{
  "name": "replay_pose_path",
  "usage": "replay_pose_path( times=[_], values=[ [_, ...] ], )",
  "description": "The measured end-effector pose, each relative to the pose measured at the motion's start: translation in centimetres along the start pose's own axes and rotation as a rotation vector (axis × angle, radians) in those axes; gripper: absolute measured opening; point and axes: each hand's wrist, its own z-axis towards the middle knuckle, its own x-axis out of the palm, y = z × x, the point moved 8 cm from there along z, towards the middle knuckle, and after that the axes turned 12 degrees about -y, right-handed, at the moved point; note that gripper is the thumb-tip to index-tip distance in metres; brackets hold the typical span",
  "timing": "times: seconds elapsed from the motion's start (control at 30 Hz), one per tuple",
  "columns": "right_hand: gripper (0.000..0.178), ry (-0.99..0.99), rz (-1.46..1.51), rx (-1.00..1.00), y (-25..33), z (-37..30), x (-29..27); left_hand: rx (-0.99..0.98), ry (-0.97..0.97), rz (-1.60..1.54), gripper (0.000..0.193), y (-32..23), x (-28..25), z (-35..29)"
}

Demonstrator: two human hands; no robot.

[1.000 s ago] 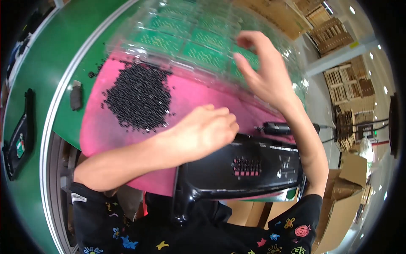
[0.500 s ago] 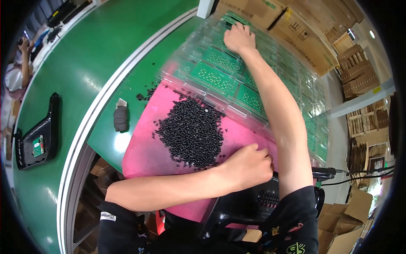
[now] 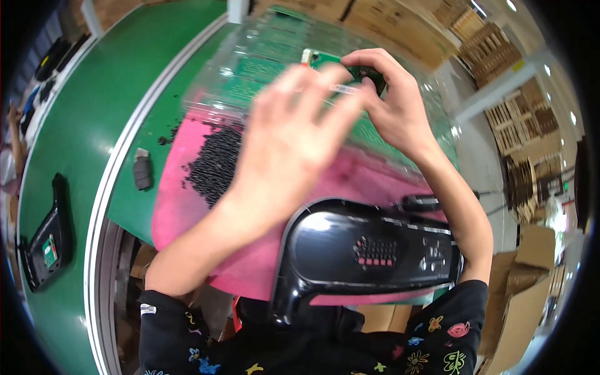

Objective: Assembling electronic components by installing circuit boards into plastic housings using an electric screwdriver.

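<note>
My right hand (image 3: 400,109) is raised over the clear plastic trays, its thumb and fingers closed on a green circuit board (image 3: 322,58). The board is tilted, with a white connector at one end and a white label strip. Close beside it is my left hand (image 3: 284,137), blurred by motion, its fingers stretched and apart. Whether its fingertips touch the board I cannot tell. Below both hands a black plastic housing (image 3: 325,244) lies on the pink mat (image 3: 247,272), with a slotted grid and several holes. A pile of small black screws (image 3: 215,165) is partly hidden behind my left forearm.
Clear trays (image 3: 215,103) of green boards cover the far side. A black electric screwdriver (image 3: 425,203) lies beyond the housing. A dark wrapped object (image 3: 142,172) sits at the left. Past the metal rail (image 3: 134,131), another black housing (image 3: 50,237) holds a small board. Cardboard boxes (image 3: 400,28) stand behind.
My right hand has lifted a circuit board from the trays and drawn it nearer. My left hand has risen from the mat's near side toward it. The view has shifted, showing more of the black housing.
</note>
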Motion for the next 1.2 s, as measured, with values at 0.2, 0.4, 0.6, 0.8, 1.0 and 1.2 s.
replay_pose_path(
  times=[0.2,0.4,0.6,0.8,1.0,1.2],
  values=[
    [0.031,-0.052,0.168,0.243,4.0,-7.3,-7.8,0.101,0.134,-0.155,0.066,-2.9,0.5,0.1],
    [0.023,0.008,-0.313,0.078,5.2,-12.2,-14.0,0.233,0.215,-0.433,0.063,-7.3,1.0,-1.1],
    [0.021,0.101,0.119,0.649,3.6,-19.2,-15.9,0.185,0.489,-0.558,0.066,-9.7,2.5,-3.3],
    [0.059,0.156,0.176,0.637,5.1,-22.8,-15.5,0.118,0.747,-0.714,0.066,-10.4,3.6,-5.6],
    [0.052,0.166,0.092,0.609,3.4,-24.7,-14.4,0.080,0.848,-0.713,0.058,-10.7,4.2,-6.6],
    [0.052,0.128,0.049,0.516,1.1,-24.3,-13.0,0.026,0.922,-0.548,0.060,-10.0,5.6,-7.7]
  ],
)
